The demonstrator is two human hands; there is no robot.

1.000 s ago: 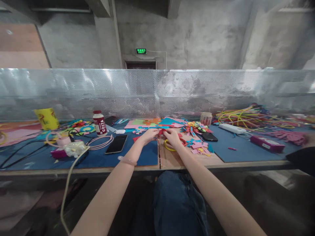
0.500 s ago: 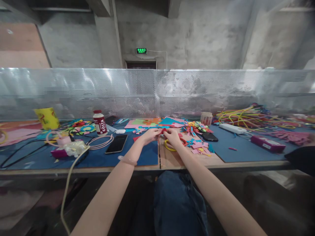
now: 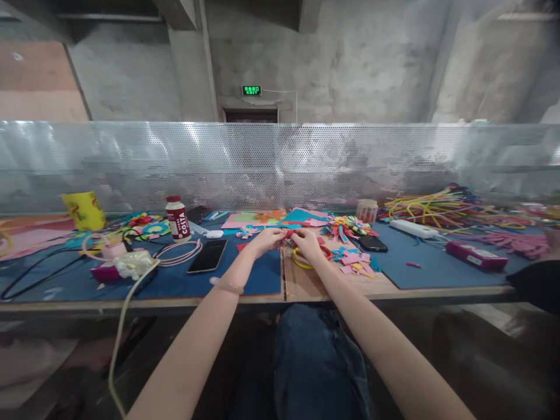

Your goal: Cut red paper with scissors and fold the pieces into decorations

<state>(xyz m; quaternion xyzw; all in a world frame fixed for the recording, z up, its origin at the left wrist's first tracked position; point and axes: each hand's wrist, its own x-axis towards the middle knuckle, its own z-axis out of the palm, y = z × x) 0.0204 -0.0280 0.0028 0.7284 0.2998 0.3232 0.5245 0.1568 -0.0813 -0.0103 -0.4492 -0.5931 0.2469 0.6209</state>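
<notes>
Between my hands, just above the table, is a small red piece that looks like foam or paper. My left hand pinches it from the left, and my right hand has its fingers closed on the other side. The fingers hide part of the piece. Below my right hand a yellow ring-shaped strip lies on the wooden board. Pink and blue cut pieces are scattered right of that hand. Behind the hands are coloured sheets and a heap of folded colourful pieces.
To the left are a dark phone, a labelled bottle, a yellow container and a power cable hanging over the edge. At right lie another phone, a white power strip, a purple box and pipe cleaners. A perforated metal panel stands behind.
The red piece between my fingers now looks flatter and more stretched sideways. My hands stay in nearly the same place.
</notes>
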